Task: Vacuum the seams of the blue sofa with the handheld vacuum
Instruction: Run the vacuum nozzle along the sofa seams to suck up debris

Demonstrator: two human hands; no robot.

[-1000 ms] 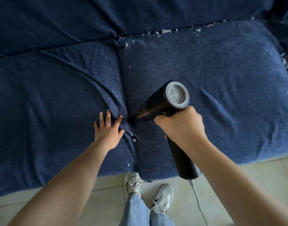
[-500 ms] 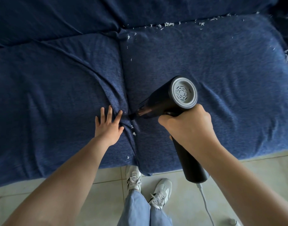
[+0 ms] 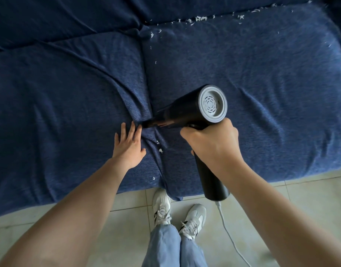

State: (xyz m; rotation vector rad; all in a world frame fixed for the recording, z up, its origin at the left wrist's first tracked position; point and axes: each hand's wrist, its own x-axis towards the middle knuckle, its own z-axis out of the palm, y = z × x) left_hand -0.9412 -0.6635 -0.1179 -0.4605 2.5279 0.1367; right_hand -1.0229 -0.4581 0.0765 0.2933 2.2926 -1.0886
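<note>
A person's two white lace-up sneakers (image 3: 177, 211) and light blue denim trouser legs (image 3: 173, 247) are standing on the pale tiled floor (image 3: 310, 197), just in front of the front edge of the dark blue fabric sofa (image 3: 262, 74). A thin white power cable (image 3: 230, 237) is trailing across the tiles from the bottom of the black cylindrical handheld vacuum (image 3: 187, 110), whose handle is hanging down over the sofa's front edge. The right hand (image 3: 212, 143) is gripping that handle with its fingers wrapped tight around it, while the vacuum's body is slanting leftwards and its narrow nozzle is pushing into the seam (image 3: 146, 78) between the two seat cushions. The vacuum's round grey vented rear cap (image 3: 212, 106) is facing the camera. The left hand (image 3: 128, 145) is lying flat on the left seat cushion just beside the seam, fingers straight and spread, holding nothing; its fingertips are sitting right next to the nozzle tip, where the fabric is bunching into folds. A few small white paper-like scraps (image 3: 160, 150) are lying in the seam nearer the sofa's front edge, just in front of the nozzle. More white scraps (image 3: 201, 18) are scattering along the far seam where the right seat cushion is meeting the sofa's back cushions
</note>
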